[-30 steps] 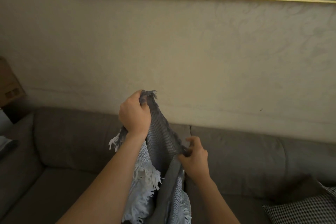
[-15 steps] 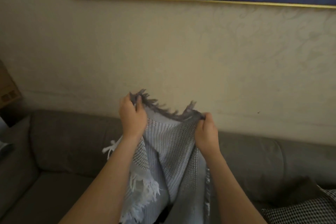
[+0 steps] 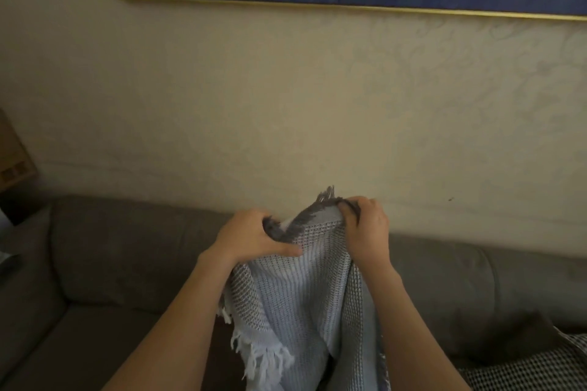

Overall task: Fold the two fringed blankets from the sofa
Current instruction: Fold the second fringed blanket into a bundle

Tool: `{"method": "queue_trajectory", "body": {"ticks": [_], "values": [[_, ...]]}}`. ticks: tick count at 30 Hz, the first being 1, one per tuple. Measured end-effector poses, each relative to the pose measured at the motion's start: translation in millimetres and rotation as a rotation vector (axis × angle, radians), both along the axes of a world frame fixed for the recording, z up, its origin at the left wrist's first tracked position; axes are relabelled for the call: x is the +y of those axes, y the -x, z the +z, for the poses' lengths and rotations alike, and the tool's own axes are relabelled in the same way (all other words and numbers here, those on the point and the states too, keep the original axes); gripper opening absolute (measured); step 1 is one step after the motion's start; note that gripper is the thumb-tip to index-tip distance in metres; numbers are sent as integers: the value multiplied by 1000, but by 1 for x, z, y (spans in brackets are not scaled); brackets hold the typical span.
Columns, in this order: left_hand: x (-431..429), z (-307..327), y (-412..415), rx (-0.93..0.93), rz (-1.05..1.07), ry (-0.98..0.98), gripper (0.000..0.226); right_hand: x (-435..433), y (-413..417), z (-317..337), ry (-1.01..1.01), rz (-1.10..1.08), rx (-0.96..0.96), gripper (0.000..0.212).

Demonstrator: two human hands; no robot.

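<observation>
Change: half a second ago we hold the dark fringed edge stretched wide between the hands; now the hands sit close together and the edge humps up between them.
Left hand point(image 3: 254, 238): it has dropped lower, fingers curled round the bunched edge, thumb laid across the weave.
Right hand point(image 3: 365, 228): fingers hooked over the top edge, pinching it just beside the dark fringe point(image 3: 324, 200).
Meaning: we judge that we are gathering along the edge to find the corners; no fold is made yet.
Blanket point(image 3: 295, 295): it hangs in the air from both hands, in front of the sofa point(image 3: 127, 247), and runs out of view at the bottom.
Long axis: roughly upright, top to bottom, tilted a little toward the right hand.
Pointing: dark fringed end up; a white fringe point(image 3: 263, 355) dangles at the lower left, so a second edge has doubled forward.
Second blanket: we cannot see it from here.
Nearby: a checked cushion point(image 3: 540, 371) lies on the seat at the lower right, apart from the blanket.
Progress: early, in our judgement; the first blanket is not yet squared.
</observation>
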State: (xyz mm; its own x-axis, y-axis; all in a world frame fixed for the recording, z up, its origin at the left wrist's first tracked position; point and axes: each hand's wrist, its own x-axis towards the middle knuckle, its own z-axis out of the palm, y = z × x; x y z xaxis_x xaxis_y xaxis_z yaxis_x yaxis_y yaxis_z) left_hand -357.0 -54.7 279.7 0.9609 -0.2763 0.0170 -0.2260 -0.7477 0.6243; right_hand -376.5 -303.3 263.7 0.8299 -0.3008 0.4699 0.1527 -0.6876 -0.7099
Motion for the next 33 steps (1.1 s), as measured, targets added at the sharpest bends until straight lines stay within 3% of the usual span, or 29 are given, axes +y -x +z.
{"method": "queue_trajectory", "body": {"ticks": [2, 5, 8, 13, 16, 19, 23, 33], "values": [[-1, -10, -1, -57, 41, -26, 55, 2, 4, 1, -14, 14, -26, 13], [-3, -19, 1, -91, 77, 27, 55, 12, 12, 9, -96, 32, -47, 16], [-12, -21, 5, -125, 52, 183, 22, 24, 20, 18, -131, 83, -51, 18], [-25, -19, 15, -98, -22, 339, 50, 39, 32, 27, -113, 136, -62, 35], [-35, -18, 23, -6, -80, 425, 45, 46, 35, 29, -125, 146, -65, 44], [-38, -14, 32, 106, -6, 548, 30, 46, 37, 30, -161, 125, -96, 48], [-38, -2, 43, 189, -12, 670, 29, 45, 34, 24, -162, 120, -83, 34], [-47, 10, 32, -159, 82, 463, 13, 52, 33, 20, -197, 197, -99, 16]]}}
